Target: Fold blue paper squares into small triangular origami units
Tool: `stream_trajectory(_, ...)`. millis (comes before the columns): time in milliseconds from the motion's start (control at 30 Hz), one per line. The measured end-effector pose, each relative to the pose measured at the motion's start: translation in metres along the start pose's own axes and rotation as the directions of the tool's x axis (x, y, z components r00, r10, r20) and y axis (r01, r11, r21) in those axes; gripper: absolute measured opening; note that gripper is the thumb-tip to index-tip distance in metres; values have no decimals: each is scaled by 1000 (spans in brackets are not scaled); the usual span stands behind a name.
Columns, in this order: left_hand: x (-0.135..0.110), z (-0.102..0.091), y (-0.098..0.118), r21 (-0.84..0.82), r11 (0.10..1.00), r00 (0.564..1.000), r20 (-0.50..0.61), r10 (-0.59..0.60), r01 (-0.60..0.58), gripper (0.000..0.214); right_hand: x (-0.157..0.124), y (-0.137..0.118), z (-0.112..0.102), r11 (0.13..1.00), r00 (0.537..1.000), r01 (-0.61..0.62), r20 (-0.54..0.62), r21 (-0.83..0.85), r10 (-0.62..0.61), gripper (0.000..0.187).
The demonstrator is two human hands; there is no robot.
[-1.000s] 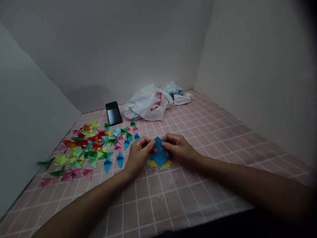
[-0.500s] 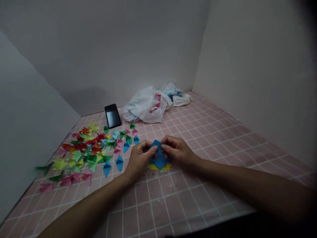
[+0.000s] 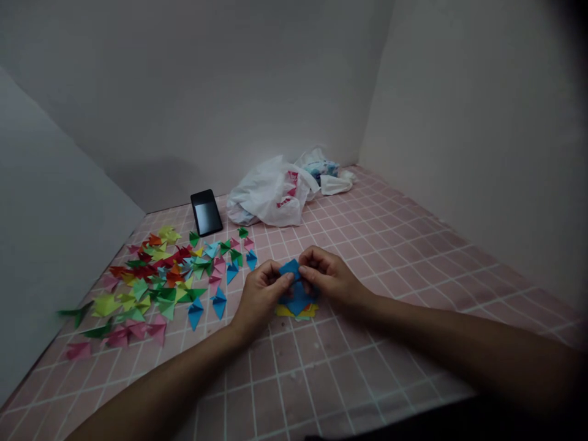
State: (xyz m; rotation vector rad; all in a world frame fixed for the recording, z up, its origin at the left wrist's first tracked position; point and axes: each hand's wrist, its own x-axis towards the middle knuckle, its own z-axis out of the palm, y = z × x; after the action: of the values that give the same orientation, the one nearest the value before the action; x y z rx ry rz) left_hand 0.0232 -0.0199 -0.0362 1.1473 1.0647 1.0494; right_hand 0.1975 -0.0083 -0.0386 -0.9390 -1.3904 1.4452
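Observation:
Between both hands is a small blue sheet of origami paper (image 3: 290, 267), its top corner pointing away from me. My left hand (image 3: 264, 291) pinches its left side between thumb and forefinger. On the right edge, my right hand (image 3: 327, 275) pinches it the same way. Below lies a small stack of coloured paper squares (image 3: 298, 309), with blue over yellow and other colours, partly hidden by the fingers. Just left of my left hand, several folded blue paper cranes (image 3: 219, 303) rest on the cloth.
A wide pile of folded paper cranes (image 3: 158, 275) in many colours covers the left side. Behind it a black phone (image 3: 206, 212) leans upright. White plastic bags (image 3: 271, 193) lie at the back. Pale walls enclose the pink checked tablecloth (image 3: 390, 245).
The blue paper in my fingers now shows apart from the blue square below, with a dark gap between them. My right hand has shifted up slightly; the view has moved a little.

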Motion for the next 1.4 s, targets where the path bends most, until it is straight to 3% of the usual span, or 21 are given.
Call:
stream_trajectory(333,0,1,2,-62,998,1000,-4,31,-31,29,1,7,-2,987,991,134,9,-88,-134,12)
stream_trajectory(600,1,3,5,-85,993,996,-15,84,-85,35,1,5,1,999,999,42,2,11,-42,21)
stream_trajectory(967,0,2,2,-63,988,990,-15,138,-139,32,0,5,2,997,997,78,-4,7,-78,22)
stream_trajectory(1200,1,0,0,-49,990,991,-19,129,-130,35,-1,5,2,998,997,70,42,3,-70,13)
stream_trajectory(1400,2,0,-3,-67,985,987,-15,160,-161,28,0,6,2,997,997,73,26,16,-73,21)
